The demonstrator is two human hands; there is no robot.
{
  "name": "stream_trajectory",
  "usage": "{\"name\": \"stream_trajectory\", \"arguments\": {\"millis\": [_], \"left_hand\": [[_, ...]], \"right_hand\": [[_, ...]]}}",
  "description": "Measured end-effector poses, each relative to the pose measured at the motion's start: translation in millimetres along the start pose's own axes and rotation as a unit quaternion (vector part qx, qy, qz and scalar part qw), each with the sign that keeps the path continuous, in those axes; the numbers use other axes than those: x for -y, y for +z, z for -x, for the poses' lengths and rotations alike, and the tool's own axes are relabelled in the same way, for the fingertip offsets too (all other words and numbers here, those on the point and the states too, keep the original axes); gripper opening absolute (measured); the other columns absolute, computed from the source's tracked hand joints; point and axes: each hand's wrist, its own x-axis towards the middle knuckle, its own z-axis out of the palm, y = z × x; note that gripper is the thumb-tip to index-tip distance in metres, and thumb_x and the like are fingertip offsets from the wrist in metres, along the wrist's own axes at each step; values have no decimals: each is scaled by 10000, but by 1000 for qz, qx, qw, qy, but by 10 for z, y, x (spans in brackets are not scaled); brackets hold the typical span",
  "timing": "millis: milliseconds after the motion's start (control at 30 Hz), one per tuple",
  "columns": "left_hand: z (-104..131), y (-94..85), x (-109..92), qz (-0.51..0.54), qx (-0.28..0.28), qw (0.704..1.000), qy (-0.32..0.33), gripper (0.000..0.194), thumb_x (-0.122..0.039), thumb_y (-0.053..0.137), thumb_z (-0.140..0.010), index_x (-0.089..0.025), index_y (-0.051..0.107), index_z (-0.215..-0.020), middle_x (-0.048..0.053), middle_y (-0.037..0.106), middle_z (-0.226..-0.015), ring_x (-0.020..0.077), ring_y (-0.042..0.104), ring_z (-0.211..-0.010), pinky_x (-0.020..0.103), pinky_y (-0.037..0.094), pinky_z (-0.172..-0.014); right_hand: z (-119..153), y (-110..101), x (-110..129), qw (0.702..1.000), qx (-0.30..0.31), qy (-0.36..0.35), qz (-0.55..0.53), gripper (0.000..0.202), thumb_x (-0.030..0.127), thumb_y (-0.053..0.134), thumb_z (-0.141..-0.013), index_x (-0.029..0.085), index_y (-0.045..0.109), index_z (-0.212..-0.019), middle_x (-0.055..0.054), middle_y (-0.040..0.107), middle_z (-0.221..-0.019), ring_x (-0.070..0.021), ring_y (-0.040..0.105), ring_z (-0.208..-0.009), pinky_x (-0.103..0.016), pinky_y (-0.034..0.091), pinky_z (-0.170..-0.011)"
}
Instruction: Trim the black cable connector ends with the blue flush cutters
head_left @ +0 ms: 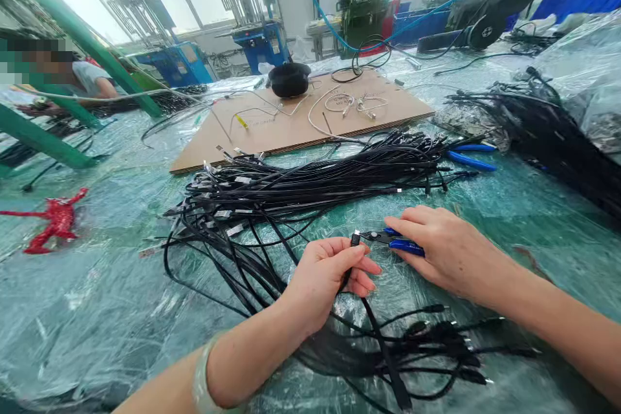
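Note:
Between the thumb and fingers of my left hand (pixel 325 278) is the end of a black cable, its small black connector (pixel 356 239) pointing up with a light metal tip. My right hand (pixel 446 249) is wrapped round blue-handled cutters (pixel 406 246), whose dark jaws are at the connector's tip; whether they touch it I cannot tell. A thick bundle of black cables (pixel 330 174) lies just beyond my hands. More black cables (pixel 427 349) with connectors spread below and to the right of my left hand.
Blue-handled pliers (pixel 473 158) lie at the bundle's right end. Behind stand a cardboard sheet (pixel 301 119) with white cables and a black bowl (pixel 289 79). A red object (pixel 55 223) lies left, another cable pile (pixel 557 136) right. A person (pixel 87 77) sits far left behind green posts.

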Motion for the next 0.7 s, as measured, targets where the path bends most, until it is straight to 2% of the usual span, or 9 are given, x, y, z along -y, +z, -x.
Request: {"name": "stream_trajectory", "arguments": {"millis": [400,700], "left_hand": [[-23,18,-9,1,-7,1000,1,161,-224,638,-785,-67,649,-749,67,674,-642,71,567,-460,162,440,-449],[-24,22,-2,5,-4,1000,1,153,-221,638,-779,-70,650,-755,68,676,-648,71,568,-457,164,438,-448]], "right_hand": [[2,-9,12,1000,-6,-1,-1,192,174,596,-779,130,635,-962,-106,638,-860,-266,596,-785,-401,497,-643],[22,7,5,1000,-3,-5,-7,173,177,578,-794,136,638,-951,-88,630,-805,-249,595,-734,-388,499,-624]]}}
